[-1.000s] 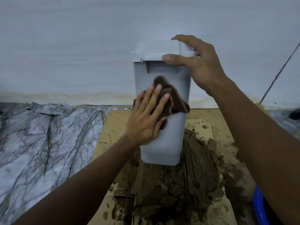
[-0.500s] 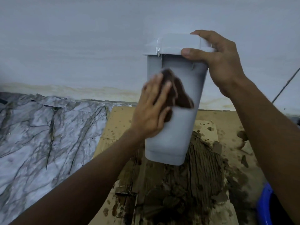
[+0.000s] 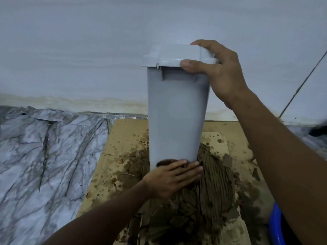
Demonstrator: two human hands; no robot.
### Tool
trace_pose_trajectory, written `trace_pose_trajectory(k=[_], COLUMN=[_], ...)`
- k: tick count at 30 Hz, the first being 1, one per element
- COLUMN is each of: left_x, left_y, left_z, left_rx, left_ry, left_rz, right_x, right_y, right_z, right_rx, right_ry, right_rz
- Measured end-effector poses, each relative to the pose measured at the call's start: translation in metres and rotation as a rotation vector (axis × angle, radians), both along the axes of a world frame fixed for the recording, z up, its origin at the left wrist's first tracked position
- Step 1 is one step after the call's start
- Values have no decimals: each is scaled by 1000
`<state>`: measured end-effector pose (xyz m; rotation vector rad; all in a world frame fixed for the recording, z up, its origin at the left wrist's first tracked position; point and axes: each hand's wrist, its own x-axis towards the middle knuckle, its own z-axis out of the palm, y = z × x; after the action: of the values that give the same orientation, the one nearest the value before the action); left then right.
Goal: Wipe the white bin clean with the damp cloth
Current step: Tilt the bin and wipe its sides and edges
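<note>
In the head view, a tall white plastic bin (image 3: 177, 112) with a flat lid stands upright in the middle of the frame, tapering toward its base, in front of a pale wall (image 3: 88, 50). The right hand (image 3: 221, 71) grips the right end of the lid at upper right of centre, with the thumb on the lid's front edge and the fingers curled over the top. Lower centre, the left hand (image 3: 172, 179) lies with its fingers straight and together across the base of the bin, pressing a dark brown cloth (image 3: 165, 162) against it; only a small fold of the cloth shows above the fingers. The hand hides the bin's base, so whether the bin stands or is held lifted cannot be told. Under it lies a flat tan cardboard sheet (image 3: 127, 138), spattered and smeared with brown mud (image 3: 215, 183). A grey-veined, marble-patterned sheet (image 3: 44, 156) fills the left side. A blue plastic rim (image 3: 276, 225) shows at lower right, and a thin dark cord (image 3: 304, 80) slants across the upper right.
</note>
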<state>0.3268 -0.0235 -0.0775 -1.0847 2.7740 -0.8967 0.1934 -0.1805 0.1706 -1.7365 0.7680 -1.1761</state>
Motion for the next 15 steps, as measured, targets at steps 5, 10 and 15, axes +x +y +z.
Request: trace_pose_trajectory(k=[5,10,15], left_x=[-5,3,9], left_y=[-46,-67,-55], left_z=[81,137,117], left_rx=[-180,-405,-376], left_ry=[434,737,640], left_rz=[108,218,188], right_x=[-1,-1,-2], right_y=[2,7,12], right_z=[0,2,2], right_rx=[4,-9,-24], right_ry=[-12,50,116], right_rz=[-6,-34,-53])
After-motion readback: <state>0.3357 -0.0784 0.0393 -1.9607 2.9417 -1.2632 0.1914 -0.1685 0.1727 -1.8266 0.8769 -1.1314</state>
